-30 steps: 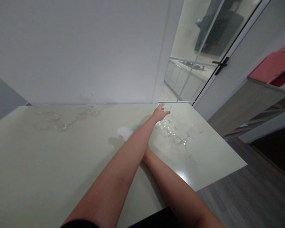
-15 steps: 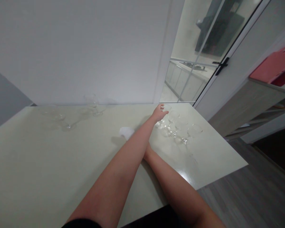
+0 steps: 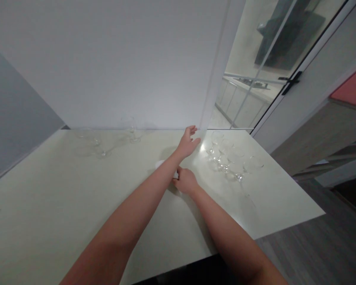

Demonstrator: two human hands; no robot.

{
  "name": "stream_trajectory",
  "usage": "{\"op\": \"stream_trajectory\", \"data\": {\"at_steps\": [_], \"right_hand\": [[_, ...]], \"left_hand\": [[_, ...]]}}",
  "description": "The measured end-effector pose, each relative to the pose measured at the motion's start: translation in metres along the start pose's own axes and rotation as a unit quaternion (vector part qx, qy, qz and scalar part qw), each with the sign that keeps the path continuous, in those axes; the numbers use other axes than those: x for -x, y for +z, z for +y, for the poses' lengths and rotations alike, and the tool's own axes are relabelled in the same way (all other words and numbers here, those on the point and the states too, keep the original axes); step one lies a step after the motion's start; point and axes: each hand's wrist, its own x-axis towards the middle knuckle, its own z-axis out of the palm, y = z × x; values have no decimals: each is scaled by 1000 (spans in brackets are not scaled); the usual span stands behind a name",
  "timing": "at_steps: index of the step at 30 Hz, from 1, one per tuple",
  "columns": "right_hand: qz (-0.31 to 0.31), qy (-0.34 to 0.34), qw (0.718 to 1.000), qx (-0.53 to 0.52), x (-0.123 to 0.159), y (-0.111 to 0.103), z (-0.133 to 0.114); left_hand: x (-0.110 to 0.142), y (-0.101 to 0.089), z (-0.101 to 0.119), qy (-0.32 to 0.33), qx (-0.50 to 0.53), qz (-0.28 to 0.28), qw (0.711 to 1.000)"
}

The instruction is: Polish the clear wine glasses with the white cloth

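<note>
My left hand (image 3: 189, 143) is raised over the far side of the table, fingers apart, with nothing visible in it. It is a little left of a cluster of clear stemmed glasses (image 3: 225, 168). My right hand (image 3: 186, 181) is low under my left forearm, its fingers closed on a white cloth (image 3: 175, 174). The forearm hides most of that cloth, so I cannot tell whether it is cloth or paper.
A stemmed glass (image 3: 133, 134) stands near the wall at the left, with more glassware (image 3: 103, 153) beside it. The pale table (image 3: 77, 206) meets a white wall (image 3: 136, 59). A glazed door (image 3: 249, 79) and a shelf with a pink bag (image 3: 351, 87) are at right.
My left hand has drawn back leftward, away from the clustered glasses, and its fingers are apart. My right hand has come into view from behind the left forearm. The view has turned slightly left.
</note>
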Motion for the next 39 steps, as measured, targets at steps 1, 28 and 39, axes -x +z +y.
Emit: {"op": "stream_trajectory", "data": {"at_steps": [1, 28, 39], "right_hand": [[9, -14, 1000, 2, -1, 1, 0], [53, -38, 998, 0, -4, 9, 4], [73, -29, 991, -109, -7, 12, 11]], "left_hand": [[6, -21, -1, 32, -25, 33, 999], [1, -200, -84, -107, -119, 413, 897], [84, -137, -45, -17, 44, 270, 962]]}}
